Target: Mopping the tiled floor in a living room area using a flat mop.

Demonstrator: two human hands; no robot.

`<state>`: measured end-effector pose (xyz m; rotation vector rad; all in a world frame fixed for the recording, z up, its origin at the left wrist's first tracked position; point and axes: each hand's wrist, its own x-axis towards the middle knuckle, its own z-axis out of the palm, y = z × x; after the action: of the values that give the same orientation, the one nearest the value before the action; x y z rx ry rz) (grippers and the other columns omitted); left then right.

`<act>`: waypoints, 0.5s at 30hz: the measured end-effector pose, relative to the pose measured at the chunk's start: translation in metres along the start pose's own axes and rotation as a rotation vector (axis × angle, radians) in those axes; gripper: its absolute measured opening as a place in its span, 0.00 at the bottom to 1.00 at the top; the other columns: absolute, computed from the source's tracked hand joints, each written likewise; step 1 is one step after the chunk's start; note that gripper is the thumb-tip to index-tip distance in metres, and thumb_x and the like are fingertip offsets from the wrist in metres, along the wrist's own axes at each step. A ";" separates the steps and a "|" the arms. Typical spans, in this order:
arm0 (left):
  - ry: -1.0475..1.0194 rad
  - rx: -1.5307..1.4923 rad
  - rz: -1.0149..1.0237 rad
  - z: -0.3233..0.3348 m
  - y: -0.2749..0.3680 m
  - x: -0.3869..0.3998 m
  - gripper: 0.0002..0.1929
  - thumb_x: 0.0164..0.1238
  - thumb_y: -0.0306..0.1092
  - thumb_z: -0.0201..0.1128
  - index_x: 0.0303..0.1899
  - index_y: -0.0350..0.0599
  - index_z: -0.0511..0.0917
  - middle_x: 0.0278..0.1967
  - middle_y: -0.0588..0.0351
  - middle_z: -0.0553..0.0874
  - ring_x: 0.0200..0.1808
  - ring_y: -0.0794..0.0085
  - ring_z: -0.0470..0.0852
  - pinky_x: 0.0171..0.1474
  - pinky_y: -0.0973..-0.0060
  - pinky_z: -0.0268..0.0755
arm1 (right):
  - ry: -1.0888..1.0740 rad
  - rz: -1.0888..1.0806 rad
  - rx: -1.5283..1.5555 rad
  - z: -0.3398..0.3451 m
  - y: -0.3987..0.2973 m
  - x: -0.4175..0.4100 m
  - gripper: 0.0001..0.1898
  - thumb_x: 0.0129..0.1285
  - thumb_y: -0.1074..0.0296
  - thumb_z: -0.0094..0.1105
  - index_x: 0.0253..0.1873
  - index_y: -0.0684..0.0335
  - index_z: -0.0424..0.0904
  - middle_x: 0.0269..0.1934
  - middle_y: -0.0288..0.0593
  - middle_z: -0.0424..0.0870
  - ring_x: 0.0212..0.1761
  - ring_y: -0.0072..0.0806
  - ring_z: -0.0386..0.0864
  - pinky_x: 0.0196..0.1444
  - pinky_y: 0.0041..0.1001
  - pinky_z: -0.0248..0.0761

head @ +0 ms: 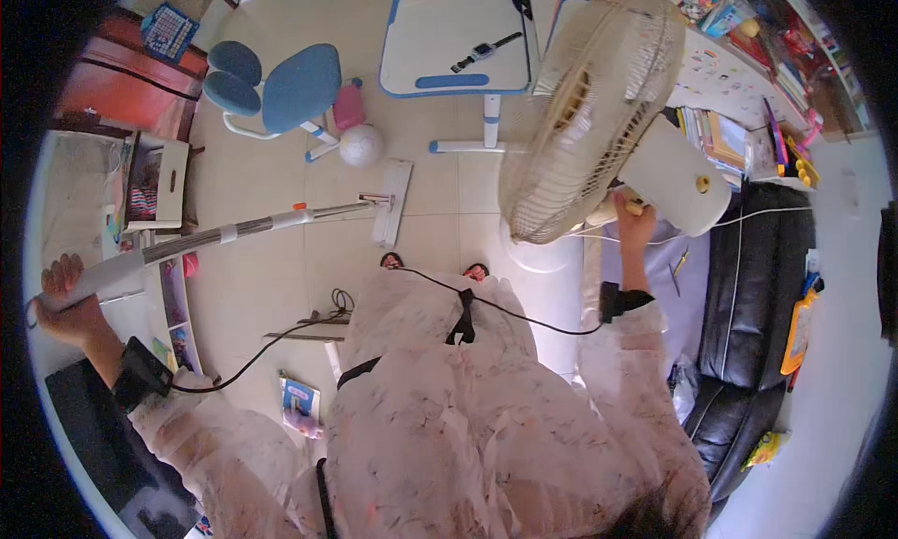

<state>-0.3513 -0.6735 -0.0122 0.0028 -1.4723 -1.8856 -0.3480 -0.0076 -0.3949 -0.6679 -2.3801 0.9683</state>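
Observation:
My left hand (66, 297) is wrapped around the grey handle end of a flat mop (231, 234), far out at the left. The mop's pole slants across to its long white flat head (391, 205), which rests on the tiled floor before my feet. On the right, my right hand (635, 220) grips the neck of a pedestal fan (596, 111), just below its motor housing (677, 174). The fan's cage tilts over the floor, and its round white base (540, 248) shows partly beneath. Whether the blades turn cannot be told.
A white desk (449, 34) with a smartwatch (484, 50) stands ahead. Left of it are a blue chair (302, 86) and a white ball (361, 146). A black leather sofa (744, 286) lies right; the fan's white cord (765, 213) crosses it. An open drawer (158, 181) juts out left.

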 end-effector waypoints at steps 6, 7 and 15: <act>0.135 0.046 0.030 0.025 -0.001 -0.014 0.15 0.39 0.40 0.56 0.16 0.46 0.57 0.16 0.61 0.56 0.22 0.74 0.54 0.31 0.77 0.49 | -0.057 -0.181 -0.105 -0.031 0.019 0.026 0.23 0.37 0.60 0.66 0.37 0.70 0.71 0.32 0.50 0.76 0.34 0.40 0.74 0.38 0.32 0.66; 0.078 0.015 -0.008 0.014 0.001 -0.007 0.15 0.39 0.40 0.56 0.16 0.46 0.57 0.16 0.61 0.56 0.22 0.74 0.54 0.31 0.77 0.49 | -0.057 -0.189 -0.107 -0.035 0.019 0.030 0.23 0.37 0.59 0.65 0.37 0.69 0.71 0.32 0.51 0.76 0.34 0.40 0.74 0.38 0.32 0.66; -0.100 -0.046 -0.131 -0.040 0.007 0.019 0.15 0.38 0.41 0.55 0.16 0.46 0.57 0.17 0.60 0.57 0.23 0.73 0.55 0.31 0.77 0.49 | -0.212 -0.212 -0.398 -0.064 0.109 0.021 0.24 0.42 0.59 0.62 0.44 0.63 0.68 0.30 0.42 0.76 0.31 0.35 0.74 0.36 0.32 0.68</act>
<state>-0.3447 -0.7176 -0.0120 -0.0182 -1.5272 -2.0509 -0.2979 0.1054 -0.4289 -0.4517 -2.7985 0.4997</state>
